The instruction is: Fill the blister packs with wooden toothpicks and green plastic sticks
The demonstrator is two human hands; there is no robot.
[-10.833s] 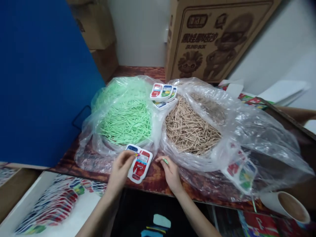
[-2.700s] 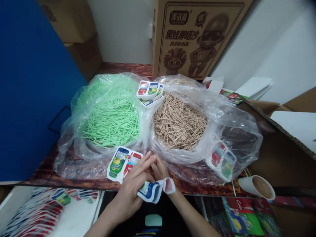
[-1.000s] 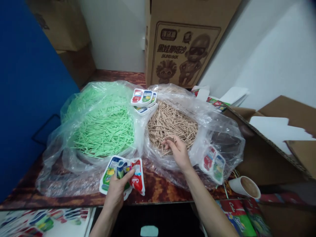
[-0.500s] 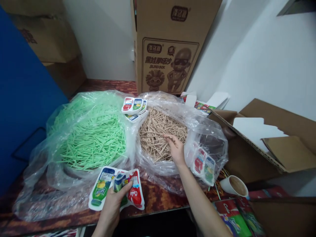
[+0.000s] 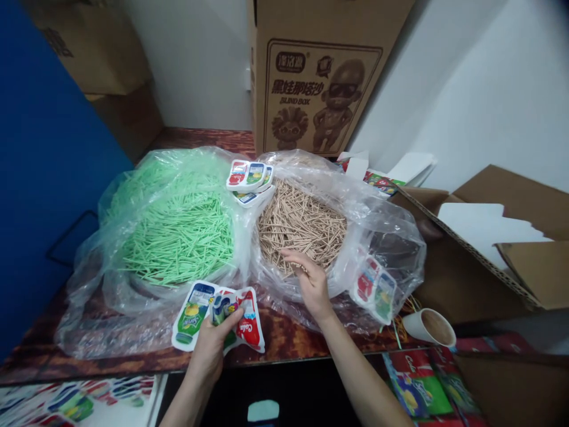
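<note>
Tan sticks (image 5: 306, 219) lie jumbled — thin, straight — in clear plastic (image 5: 368, 204).

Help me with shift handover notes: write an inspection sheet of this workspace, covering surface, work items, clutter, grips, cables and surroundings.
Surface: wood-patterned table, largely covered.
Work items: green sticks and brown sticks, each in an open clear bag; folded Cola-and-Sprite packet; flat Sprite packet partly beneath it.
Clutter: stacked packets between the bags; tilted white cup; yellow strands beside it.
Left grip: pinching the folded packet.
Right grip: at the brown sticks, fingers curled; whether it holds any is unclear.
Cables: nothing seen.
Surroundings: blue panel left, BLIND BOX carton behind, open carton right.
</note>
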